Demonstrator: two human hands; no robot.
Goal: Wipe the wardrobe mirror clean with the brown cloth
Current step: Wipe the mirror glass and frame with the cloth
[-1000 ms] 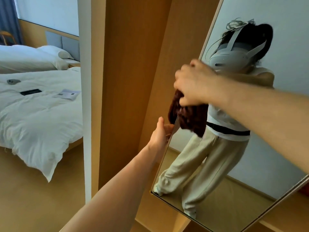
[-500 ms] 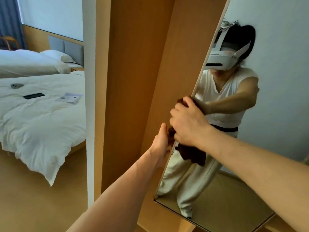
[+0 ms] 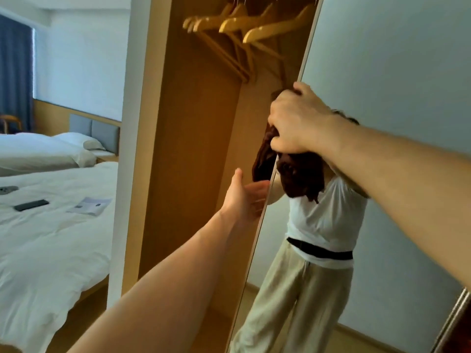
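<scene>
Clenched round the cloth (image 3: 262,159), the right hand (image 3: 295,121) pressed it to the left edge of the mirror (image 3: 395,72). Below, the left hand (image 3: 244,197) rested straight-fingered against that edge.

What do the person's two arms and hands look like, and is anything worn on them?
The left forearm and right forearm are bare, with no sleeve in view. The left hand and right hand wear no gloves; no watch, ring or bracelet shows.
</scene>
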